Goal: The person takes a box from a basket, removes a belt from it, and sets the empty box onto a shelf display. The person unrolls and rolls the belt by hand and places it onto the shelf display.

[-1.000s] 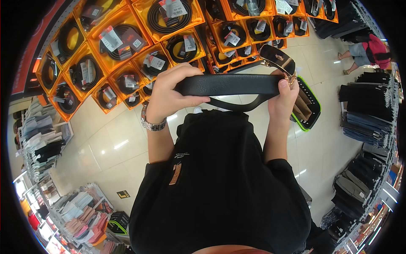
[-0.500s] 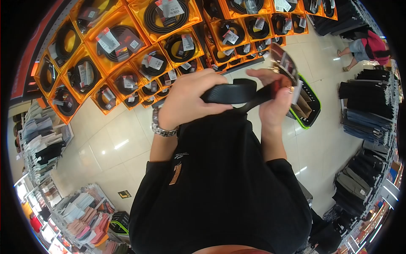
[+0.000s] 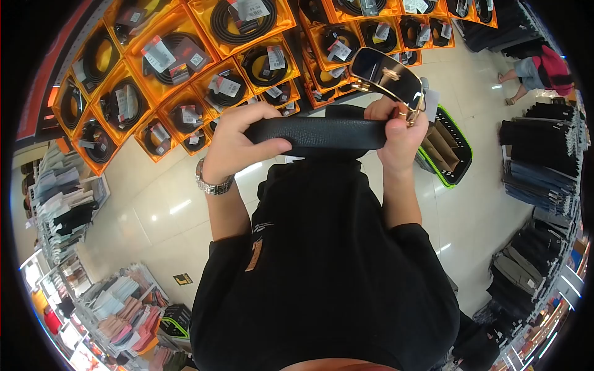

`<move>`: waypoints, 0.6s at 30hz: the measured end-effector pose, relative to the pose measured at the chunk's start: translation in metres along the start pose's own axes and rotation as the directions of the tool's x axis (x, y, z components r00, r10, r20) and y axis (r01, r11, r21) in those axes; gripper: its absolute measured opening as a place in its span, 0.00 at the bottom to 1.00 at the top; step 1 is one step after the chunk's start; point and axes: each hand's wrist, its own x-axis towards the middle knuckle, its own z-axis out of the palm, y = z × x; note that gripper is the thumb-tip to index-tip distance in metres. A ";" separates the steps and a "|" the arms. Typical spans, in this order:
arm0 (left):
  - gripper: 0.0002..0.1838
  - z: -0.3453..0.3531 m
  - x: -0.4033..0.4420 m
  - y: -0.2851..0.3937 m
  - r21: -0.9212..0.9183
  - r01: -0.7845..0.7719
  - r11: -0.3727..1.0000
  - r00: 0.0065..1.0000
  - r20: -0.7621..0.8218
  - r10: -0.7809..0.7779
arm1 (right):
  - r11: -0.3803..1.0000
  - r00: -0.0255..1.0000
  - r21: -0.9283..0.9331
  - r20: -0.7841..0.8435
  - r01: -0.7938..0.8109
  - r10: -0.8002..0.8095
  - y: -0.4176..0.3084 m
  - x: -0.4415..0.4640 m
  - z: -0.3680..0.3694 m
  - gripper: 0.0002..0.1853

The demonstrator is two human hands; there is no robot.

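Note:
A black grained leather belt point(image 3: 322, 133) is stretched between my hands in front of my chest, with part of it looped behind. My left hand point(image 3: 238, 139) grips its left end, thumb on the near face and fingers around the back. My right hand point(image 3: 402, 133) pinches the other end. Above that hand a glossy dark buckle with a gold edge point(image 3: 388, 77) stands up at a tilt. A pale tag point(image 3: 431, 102) hangs partly hidden behind my right fingers.
Coiled belts with tags lie in orange boxes point(image 3: 179, 62) on the rack ahead. A black basket with a green rim point(image 3: 455, 148) stands on the floor to the right. Clothes racks point(image 3: 535, 161) line both sides. A person in a red top point(image 3: 547, 71) is at the far right.
The belt's coil has been drawn out wider as my left hand moved left. The buckle has swung up and left, now showing its face.

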 end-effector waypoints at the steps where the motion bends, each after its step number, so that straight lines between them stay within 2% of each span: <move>1: 0.17 0.000 -0.002 0.005 0.041 0.012 0.999 0.999 -0.043 -0.010 | 0.999 1.000 -0.032 0.014 -0.024 0.024 -0.001 0.000 -0.002 0.27; 2: 0.17 0.001 -0.004 0.009 0.041 0.015 0.999 0.999 -0.045 -0.013 | 0.990 0.995 0.113 0.060 -0.087 0.080 0.006 -0.002 -0.014 0.26; 5: 0.16 0.006 -0.004 0.019 0.129 -0.052 0.990 0.992 -0.104 0.065 | 0.995 0.998 0.084 0.024 -0.056 0.054 -0.014 0.003 0.003 0.26; 8: 0.15 0.008 -0.003 0.024 0.224 -0.039 0.974 0.990 -0.121 0.068 | 0.996 0.999 0.073 0.038 -0.042 0.039 -0.023 0.005 0.003 0.25; 10: 0.15 0.008 -0.002 0.030 0.249 -0.002 0.968 0.992 -0.124 0.034 | 0.995 0.993 -0.086 0.104 -0.044 0.053 -0.023 0.006 -0.004 0.24; 12: 0.14 0.008 -0.001 0.035 0.276 0.034 0.961 0.992 -0.125 0.001 | 0.997 0.993 -0.072 0.109 -0.041 0.048 -0.024 0.007 -0.003 0.23; 14: 0.14 0.009 0.000 0.038 0.402 -0.006 0.916 0.986 -0.150 0.072 | 0.987 0.995 -0.149 0.057 -0.068 0.077 -0.029 0.008 0.003 0.23; 18: 0.14 0.010 0.002 0.041 0.417 -0.015 0.909 0.983 -0.162 0.090 | 0.976 0.997 -0.211 0.033 -0.060 0.069 -0.026 0.008 0.001 0.23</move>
